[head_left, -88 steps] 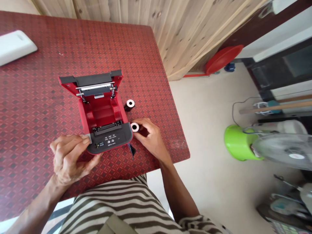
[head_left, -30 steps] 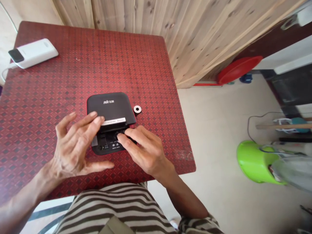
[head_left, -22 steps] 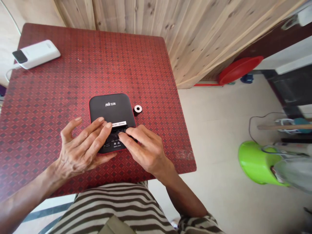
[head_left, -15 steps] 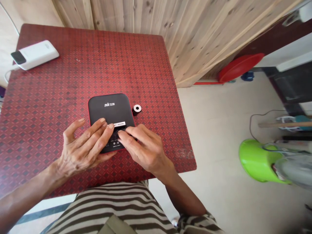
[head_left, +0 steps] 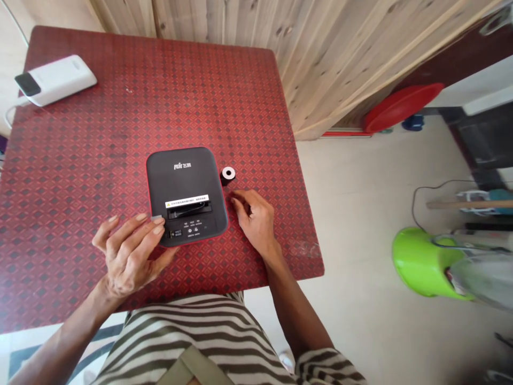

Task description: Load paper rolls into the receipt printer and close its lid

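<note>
The printer's lid (head_left: pixel 182 176), raised earlier, is now down, ahead and to the right of the left hand (head_left: pixel 132 251). The right hand (head_left: pixel 255 216) has left the slot (head_left: pixel 189 211), which now lies to that hand's left.

A closed black, red-edged printer (head_left: pixel 183 183) lies flat beside an upright, white-topped roll (head_left: pixel 227 177).

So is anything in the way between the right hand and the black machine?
No, nothing visible stands between the right hand and the black machine; only a strip of the red table shows there. The little roll is farther from the person, beside the machine's right edge, so it isn't between them.
</note>
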The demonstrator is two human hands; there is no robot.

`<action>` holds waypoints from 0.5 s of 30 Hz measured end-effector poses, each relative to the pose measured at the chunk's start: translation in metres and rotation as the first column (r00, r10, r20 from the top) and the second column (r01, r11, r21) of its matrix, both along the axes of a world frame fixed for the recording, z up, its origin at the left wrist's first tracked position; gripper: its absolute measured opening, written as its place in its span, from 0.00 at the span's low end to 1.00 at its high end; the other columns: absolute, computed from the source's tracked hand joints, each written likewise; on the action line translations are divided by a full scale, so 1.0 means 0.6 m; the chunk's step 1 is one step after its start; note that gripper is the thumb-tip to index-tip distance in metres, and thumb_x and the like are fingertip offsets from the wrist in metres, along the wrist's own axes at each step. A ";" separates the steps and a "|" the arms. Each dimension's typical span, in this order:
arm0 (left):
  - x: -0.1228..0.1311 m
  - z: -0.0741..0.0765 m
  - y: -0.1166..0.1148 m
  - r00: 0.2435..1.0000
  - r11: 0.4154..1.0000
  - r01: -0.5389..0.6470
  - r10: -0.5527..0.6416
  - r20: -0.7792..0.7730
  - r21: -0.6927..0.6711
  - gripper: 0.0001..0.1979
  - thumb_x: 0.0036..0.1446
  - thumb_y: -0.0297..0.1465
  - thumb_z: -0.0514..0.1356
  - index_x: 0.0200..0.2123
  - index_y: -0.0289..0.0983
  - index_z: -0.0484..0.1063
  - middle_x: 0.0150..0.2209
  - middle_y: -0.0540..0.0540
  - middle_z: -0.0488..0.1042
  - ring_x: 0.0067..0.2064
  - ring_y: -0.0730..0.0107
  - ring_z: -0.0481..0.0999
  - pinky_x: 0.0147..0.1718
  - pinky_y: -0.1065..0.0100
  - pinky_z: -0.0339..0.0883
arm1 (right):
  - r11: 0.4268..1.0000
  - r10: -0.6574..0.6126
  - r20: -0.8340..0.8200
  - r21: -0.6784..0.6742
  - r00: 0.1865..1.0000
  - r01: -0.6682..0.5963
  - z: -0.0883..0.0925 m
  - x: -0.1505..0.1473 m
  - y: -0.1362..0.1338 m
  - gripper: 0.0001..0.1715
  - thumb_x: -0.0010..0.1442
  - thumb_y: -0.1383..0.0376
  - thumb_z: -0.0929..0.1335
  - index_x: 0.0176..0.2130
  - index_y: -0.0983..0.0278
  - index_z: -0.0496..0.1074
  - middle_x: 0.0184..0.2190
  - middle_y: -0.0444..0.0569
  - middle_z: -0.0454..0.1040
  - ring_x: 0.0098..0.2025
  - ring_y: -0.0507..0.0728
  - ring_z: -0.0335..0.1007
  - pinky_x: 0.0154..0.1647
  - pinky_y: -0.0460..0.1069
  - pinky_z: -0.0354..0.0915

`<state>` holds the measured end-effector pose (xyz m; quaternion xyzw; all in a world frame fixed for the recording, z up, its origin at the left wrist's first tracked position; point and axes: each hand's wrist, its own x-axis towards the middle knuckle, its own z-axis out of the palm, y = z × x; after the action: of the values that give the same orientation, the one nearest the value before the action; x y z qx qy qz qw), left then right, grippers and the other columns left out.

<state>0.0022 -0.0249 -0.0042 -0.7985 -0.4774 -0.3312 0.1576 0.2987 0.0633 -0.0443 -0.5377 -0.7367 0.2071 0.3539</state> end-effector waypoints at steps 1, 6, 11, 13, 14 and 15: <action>-0.002 0.000 0.001 1.000 1.000 -0.012 0.012 -0.007 0.005 0.34 0.53 0.36 0.79 0.60 0.45 0.70 0.48 0.48 0.84 0.50 0.57 0.83 0.59 0.48 0.70 | 1.000 0.008 0.002 0.006 1.000 -0.008 -0.001 -0.001 0.001 0.12 0.75 0.64 0.67 0.45 0.63 0.81 0.39 0.50 0.85 0.39 0.57 0.81 0.45 0.52 0.75; -0.002 0.008 0.003 0.999 0.999 -0.034 0.034 -0.001 0.004 0.28 0.55 0.37 0.78 0.55 0.47 0.71 0.45 0.50 0.85 0.46 0.59 0.85 0.52 0.46 0.76 | 1.000 0.011 0.007 0.011 1.000 -0.011 0.006 -0.004 0.001 0.12 0.75 0.65 0.67 0.44 0.64 0.82 0.37 0.50 0.83 0.38 0.56 0.80 0.44 0.51 0.74; 0.011 0.034 -0.001 0.986 0.977 -0.135 0.149 0.075 -0.168 0.25 0.60 0.38 0.74 0.57 0.45 0.71 0.44 0.53 0.83 0.45 0.62 0.85 0.53 0.45 0.77 | 1.000 0.004 0.050 0.019 0.999 -0.005 0.002 -0.003 -0.002 0.13 0.75 0.64 0.67 0.46 0.64 0.82 0.36 0.49 0.82 0.37 0.56 0.78 0.43 0.50 0.72; 0.012 0.043 0.001 0.985 0.972 -0.128 0.149 0.091 -0.199 0.24 0.62 0.39 0.73 0.58 0.45 0.70 0.43 0.55 0.82 0.45 0.64 0.85 0.53 0.45 0.77 | 1.000 0.003 0.038 0.011 0.999 -0.004 0.001 -0.003 -0.002 0.12 0.75 0.64 0.67 0.45 0.64 0.82 0.36 0.49 0.81 0.36 0.56 0.77 0.42 0.50 0.72; 0.011 0.046 0.004 0.986 0.971 -0.117 0.139 0.095 -0.210 0.24 0.63 0.39 0.72 0.58 0.46 0.70 0.43 0.55 0.82 0.44 0.64 0.85 0.53 0.45 0.77 | 1.000 0.002 0.017 0.004 1.000 -0.002 0.002 -0.003 -0.002 0.12 0.74 0.65 0.68 0.45 0.64 0.82 0.36 0.49 0.81 0.36 0.55 0.77 0.41 0.50 0.72; 0.009 0.047 0.006 0.988 0.971 -0.102 0.124 0.094 -0.216 0.24 0.63 0.39 0.72 0.59 0.47 0.70 0.42 0.55 0.82 0.44 0.64 0.84 0.53 0.45 0.77 | 1.000 0.000 -0.010 -0.004 1.000 0.000 0.004 -0.002 -0.001 0.12 0.74 0.65 0.68 0.44 0.64 0.83 0.35 0.49 0.82 0.35 0.55 0.77 0.41 0.50 0.72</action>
<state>0.0073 -0.0211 0.0241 -0.7633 -0.5622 -0.3115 0.0650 0.2973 0.0624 -0.0420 -0.5373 -0.7346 0.2113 0.3563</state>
